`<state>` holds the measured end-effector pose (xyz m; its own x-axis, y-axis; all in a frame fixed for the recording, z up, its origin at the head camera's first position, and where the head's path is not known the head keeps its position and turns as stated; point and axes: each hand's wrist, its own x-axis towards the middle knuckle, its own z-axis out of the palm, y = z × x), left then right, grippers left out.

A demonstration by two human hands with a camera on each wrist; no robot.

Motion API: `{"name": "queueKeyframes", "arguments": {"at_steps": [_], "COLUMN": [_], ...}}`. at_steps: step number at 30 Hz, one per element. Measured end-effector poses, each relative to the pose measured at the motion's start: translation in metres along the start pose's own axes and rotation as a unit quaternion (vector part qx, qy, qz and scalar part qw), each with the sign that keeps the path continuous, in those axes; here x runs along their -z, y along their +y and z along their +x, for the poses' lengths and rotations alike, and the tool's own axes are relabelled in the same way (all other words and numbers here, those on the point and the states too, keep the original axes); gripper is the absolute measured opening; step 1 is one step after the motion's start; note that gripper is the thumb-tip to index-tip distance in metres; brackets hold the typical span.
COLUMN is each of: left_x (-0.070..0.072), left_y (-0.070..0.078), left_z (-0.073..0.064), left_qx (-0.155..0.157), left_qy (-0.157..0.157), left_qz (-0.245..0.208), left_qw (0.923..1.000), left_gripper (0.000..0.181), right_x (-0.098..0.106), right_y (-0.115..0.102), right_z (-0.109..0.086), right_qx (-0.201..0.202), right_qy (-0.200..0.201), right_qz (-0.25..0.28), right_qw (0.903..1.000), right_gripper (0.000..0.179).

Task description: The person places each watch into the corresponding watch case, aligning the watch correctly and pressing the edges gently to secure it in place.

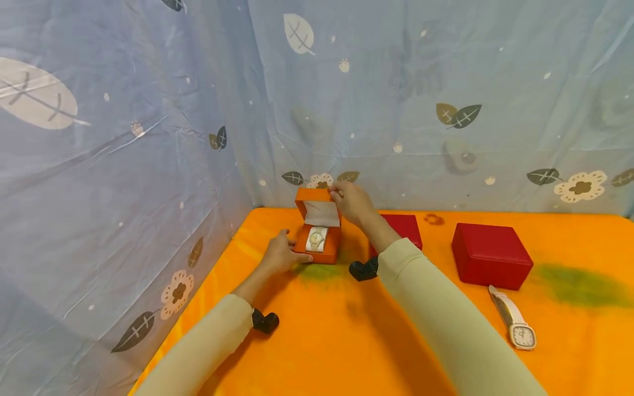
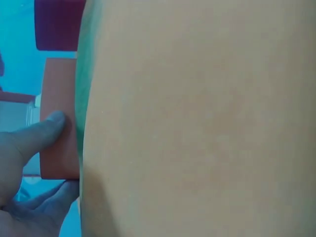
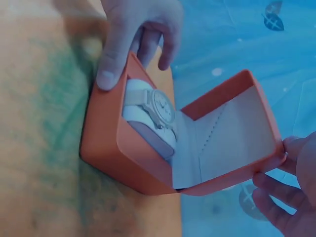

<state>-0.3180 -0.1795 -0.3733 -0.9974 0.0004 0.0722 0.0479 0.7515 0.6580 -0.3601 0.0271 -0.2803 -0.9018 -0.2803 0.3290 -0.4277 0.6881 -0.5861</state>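
Note:
An orange watch box (image 1: 324,257) stands with its lid (image 1: 312,194) raised, showing a white lining. Inside it, a watch with a pale strap (image 3: 160,106) is wrapped round a white cushion. My left hand (image 1: 279,254) holds the base at its left front corner, thumb on the front face and fingers along the left side. At the lid's right edge my right hand (image 1: 354,202) pinches the rim between thumb and fingers. In the left wrist view, the left thumb (image 2: 52,128) lies flat on the box's front.
One red box (image 1: 403,226) sits right of the orange one, partly behind my right forearm. Another red box (image 1: 491,253) stands farther right, with a white-strapped watch (image 1: 522,334) lying in front. A patterned curtain (image 1: 396,99) hangs behind the orange-covered table (image 1: 322,341).

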Motion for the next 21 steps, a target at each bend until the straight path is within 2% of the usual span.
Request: {"name": "queueKeyframes", "arguments": {"at_steps": [3, 5, 9, 12, 15, 18, 21], "left_x": [-0.002, -0.003, -0.004, -0.004, -0.005, -0.003, 0.002], "left_y": [0.001, 0.002, 0.006, 0.010, 0.014, 0.020, 0.034], "left_z": [0.001, 0.000, -0.001, -0.002, -0.002, -0.005, -0.010], "left_qx": [-0.005, -0.014, -0.038, -0.056, -0.077, -0.093, -0.121], "left_qy": [0.005, 0.007, 0.005, -0.012, -0.021, -0.016, -0.007], "left_qz": [-0.026, -0.055, -0.119, -0.131, -0.105, -0.059, -0.022], "left_qw": [0.9996, 0.9984, 0.9921, 0.9898, 0.9913, 0.9938, 0.9924], "left_gripper": [0.111, 0.114, 0.119, 0.118, 0.111, 0.107, 0.106], "right_x": [-0.001, -0.005, -0.017, -0.025, -0.026, -0.022, -0.010], "right_y": [0.001, 0.004, 0.015, 0.023, 0.026, 0.023, 0.020], "right_z": [-0.008, -0.016, -0.035, -0.049, -0.058, -0.064, -0.072], "right_qx": [0.038, 0.078, 0.127, 0.124, 0.122, 0.117, 0.106], "right_qy": [0.019, 0.023, -0.026, -0.057, -0.060, -0.075, -0.084], "right_qz": [-0.012, -0.039, -0.092, -0.100, -0.085, -0.068, -0.050], "right_qw": [0.9990, 0.9959, 0.9873, 0.9856, 0.9871, 0.9880, 0.9895], "right_gripper": [0.014, 0.010, 0.008, 0.005, 0.009, 0.016, 0.023]}}
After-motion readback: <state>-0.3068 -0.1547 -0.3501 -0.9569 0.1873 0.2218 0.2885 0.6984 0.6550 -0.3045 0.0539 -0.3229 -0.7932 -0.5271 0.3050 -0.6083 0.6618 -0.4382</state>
